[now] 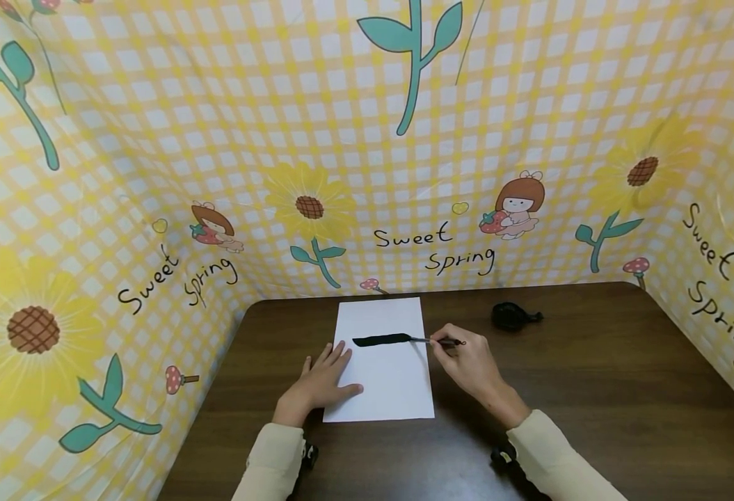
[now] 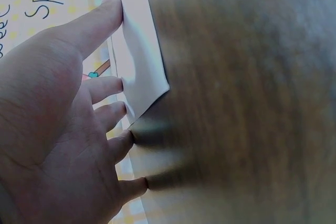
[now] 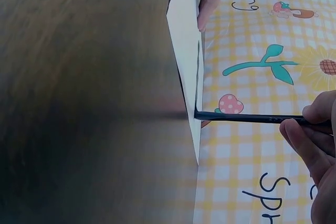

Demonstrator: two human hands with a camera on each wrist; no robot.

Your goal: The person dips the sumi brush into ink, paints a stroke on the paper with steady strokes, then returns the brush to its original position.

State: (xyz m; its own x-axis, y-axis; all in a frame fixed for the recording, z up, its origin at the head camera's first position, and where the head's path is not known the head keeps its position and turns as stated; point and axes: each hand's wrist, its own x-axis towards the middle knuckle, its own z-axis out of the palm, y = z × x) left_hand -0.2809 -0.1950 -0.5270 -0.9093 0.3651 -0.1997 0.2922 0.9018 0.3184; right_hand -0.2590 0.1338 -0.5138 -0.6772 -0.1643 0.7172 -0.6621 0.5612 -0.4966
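Note:
A sheet of white paper (image 1: 392,390) lies on the table with a broad black stroke (image 1: 379,340) running across its upper half. My right hand (image 1: 472,365) pinches a dark, thin-handled brush (image 3: 252,118) between thumb and fingers. In the right wrist view the brush tip touches the paper at the stroke's right end. With fingers spread, my left hand (image 1: 321,383) rests on the paper's left side. Its thumb (image 2: 105,17) lies on the sheet, while the little finger (image 2: 134,186) is on the bare wood beside it.
A small black dish with a short handle (image 1: 511,316) stands at the back right of the brown wooden table (image 1: 592,390). A yellow checked cloth (image 1: 367,139) with sunflower prints rises behind the table and along both sides.

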